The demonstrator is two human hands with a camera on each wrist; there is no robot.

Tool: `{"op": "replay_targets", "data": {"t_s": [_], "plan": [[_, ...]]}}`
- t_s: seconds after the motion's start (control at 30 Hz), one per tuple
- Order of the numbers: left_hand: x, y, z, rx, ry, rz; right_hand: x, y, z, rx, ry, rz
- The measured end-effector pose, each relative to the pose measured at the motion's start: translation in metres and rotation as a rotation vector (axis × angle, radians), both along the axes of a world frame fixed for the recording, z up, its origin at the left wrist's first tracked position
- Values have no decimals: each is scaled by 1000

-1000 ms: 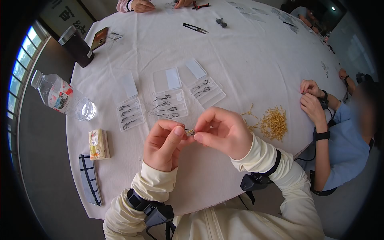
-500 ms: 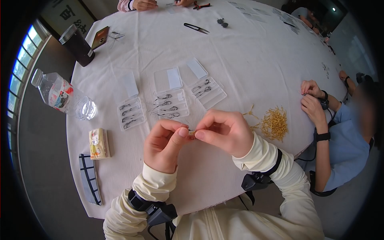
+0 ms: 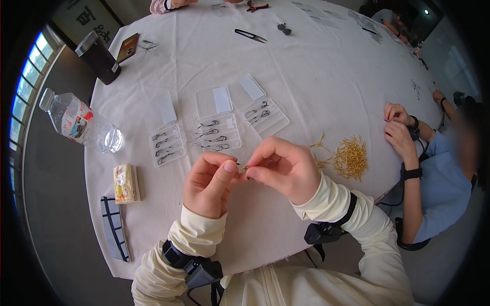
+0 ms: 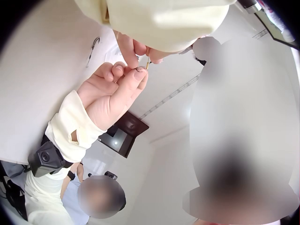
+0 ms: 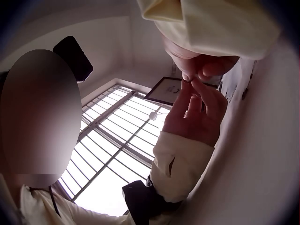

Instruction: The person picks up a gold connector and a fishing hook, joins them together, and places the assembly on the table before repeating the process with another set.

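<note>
In front of my chest, just beyond the table edge in the head view, both hands meet at the fingertips. My left hand [image 3: 209,182] pinches a small gold-coloured metal piece [image 3: 243,169] between thumb and forefinger. My right hand [image 3: 287,171] pinches a small dark curved piece [image 4: 139,70] against the gold one's end; most of it is hidden by the fingers. Beyond the hands lie clear plastic boxes [image 3: 235,133] with dark hooks on line in their compartments. To the right of my right hand is a pile of gold-coloured pieces [image 3: 350,158].
At left stand a water bottle [image 3: 79,122], a dark tumbler [image 3: 99,60] and a tissue pack [image 3: 125,183]; a checked pouch [image 3: 115,229] lies nearer. Thread snips [image 3: 250,35] and red-handled pliers [image 3: 257,6] lie farther back. Another person's hands [image 3: 398,122] work at right.
The fingertips came closer together, covering most of the gold piece, then parted slightly, so it shows again. My right hand shifted a little left. The boxes and pile stayed put.
</note>
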State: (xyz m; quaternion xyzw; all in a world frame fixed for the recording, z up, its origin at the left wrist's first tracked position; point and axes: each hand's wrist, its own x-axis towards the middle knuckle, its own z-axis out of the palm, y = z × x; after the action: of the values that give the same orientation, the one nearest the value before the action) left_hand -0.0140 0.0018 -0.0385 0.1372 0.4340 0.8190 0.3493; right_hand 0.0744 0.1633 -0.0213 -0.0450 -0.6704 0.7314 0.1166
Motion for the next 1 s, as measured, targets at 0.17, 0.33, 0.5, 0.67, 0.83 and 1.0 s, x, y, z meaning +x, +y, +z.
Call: {"op": "replay_targets", "data": {"t_s": [0.17,0.33,0.5,0.67,0.83,1.0], "plan": [[-1,0,2,38,-72,-20,2,1,0,102,97,-1],[-2,-2,1,35,-80,3,-1,13,13,789,476,-113],[0,-1,3,37,-58,19,-4,17,12,1030,647,-131],[2,0,3,33,-71,37,-8,17,5,1109,752,-129],[2,-1,3,23,-75,20,-8,17,8,1206,785,-143],[3,0,0,21,-55,11,-9,16,6,1185,771,-153]]}}
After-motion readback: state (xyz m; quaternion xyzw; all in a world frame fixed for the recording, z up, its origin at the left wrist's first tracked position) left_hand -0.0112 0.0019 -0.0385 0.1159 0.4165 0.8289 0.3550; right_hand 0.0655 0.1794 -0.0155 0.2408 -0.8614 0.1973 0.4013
